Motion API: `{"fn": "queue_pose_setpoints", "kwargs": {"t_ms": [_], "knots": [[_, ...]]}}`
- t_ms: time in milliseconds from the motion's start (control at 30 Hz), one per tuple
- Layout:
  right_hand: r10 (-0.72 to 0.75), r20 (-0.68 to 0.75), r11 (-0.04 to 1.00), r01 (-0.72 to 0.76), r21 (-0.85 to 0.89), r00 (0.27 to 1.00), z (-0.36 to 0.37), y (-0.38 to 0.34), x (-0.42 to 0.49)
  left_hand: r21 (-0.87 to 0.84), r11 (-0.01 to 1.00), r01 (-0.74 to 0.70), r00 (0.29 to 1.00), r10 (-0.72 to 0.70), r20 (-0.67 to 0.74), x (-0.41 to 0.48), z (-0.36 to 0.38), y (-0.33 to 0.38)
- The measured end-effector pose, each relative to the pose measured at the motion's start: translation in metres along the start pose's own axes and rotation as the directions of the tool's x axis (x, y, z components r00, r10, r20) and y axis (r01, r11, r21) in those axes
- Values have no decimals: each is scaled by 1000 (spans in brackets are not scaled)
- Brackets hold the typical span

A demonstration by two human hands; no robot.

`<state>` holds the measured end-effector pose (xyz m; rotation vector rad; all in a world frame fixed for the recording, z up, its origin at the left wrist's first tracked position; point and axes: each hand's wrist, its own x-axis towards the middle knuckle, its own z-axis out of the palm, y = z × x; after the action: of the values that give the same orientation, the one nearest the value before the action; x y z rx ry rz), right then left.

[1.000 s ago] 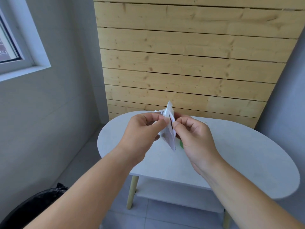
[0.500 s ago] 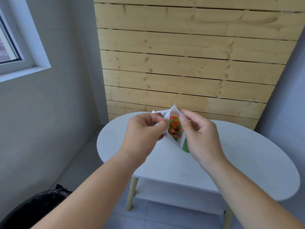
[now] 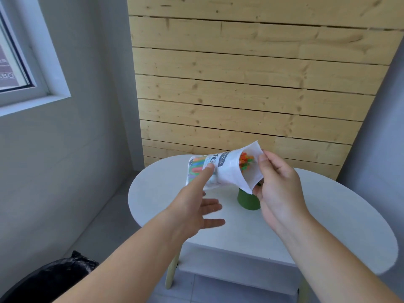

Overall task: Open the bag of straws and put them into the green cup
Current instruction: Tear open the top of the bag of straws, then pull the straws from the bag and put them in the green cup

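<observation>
A bag [image 3: 227, 173] with straws [image 3: 246, 162] inside lies sideways in the air above the desk [image 3: 328, 226], its mouth to the right, over the cup [image 3: 248, 201] standing on the desk. The left hand [image 3: 192, 206] touches the bag's left part; the right hand [image 3: 277, 184] holds its mouth.

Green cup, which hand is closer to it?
Right. The right hand pinches the open bag just beside the green cup; the left hand is farther left, one finger touching the bag.
</observation>
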<state>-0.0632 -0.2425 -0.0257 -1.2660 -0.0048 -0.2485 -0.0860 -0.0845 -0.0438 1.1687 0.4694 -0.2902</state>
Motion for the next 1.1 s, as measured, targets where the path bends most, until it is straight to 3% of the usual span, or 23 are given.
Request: {"fn": "queue_pose_setpoints", "kwargs": {"t_ms": [67,167,333,467,667,767,867,933,1100], "knots": [[60,37,995,-63,82,998,1,-4,-1,-165,983,77,993,-62,98,9,-1,-5],[125,100,974,-142,178,987,0,-10,-2,-373,926,51,973,38,227,18,0,-9],[232,170,935,-268,234,958,-10,-17,-1,-588,800,-116,952,259,164,23,4,-9],[282,128,933,-303,192,951,-22,-19,0,-595,783,-182,934,327,145,26,8,-6],[300,116,940,-315,134,947,-27,-16,-2,-422,822,-382,909,418,-9,25,21,-3],[277,50,959,-280,43,959,-21,-7,-4,-349,768,-537,830,555,-56,19,30,-1],[379,-46,924,-374,85,924,-19,1,-2,-313,698,-644,740,672,-22,11,39,2],[475,-63,872,-460,169,878,-18,5,2,-337,685,-646,721,693,26,9,41,5],[577,-45,793,-545,273,816,-14,19,6,-370,783,-500,801,581,144,10,43,6]]}}
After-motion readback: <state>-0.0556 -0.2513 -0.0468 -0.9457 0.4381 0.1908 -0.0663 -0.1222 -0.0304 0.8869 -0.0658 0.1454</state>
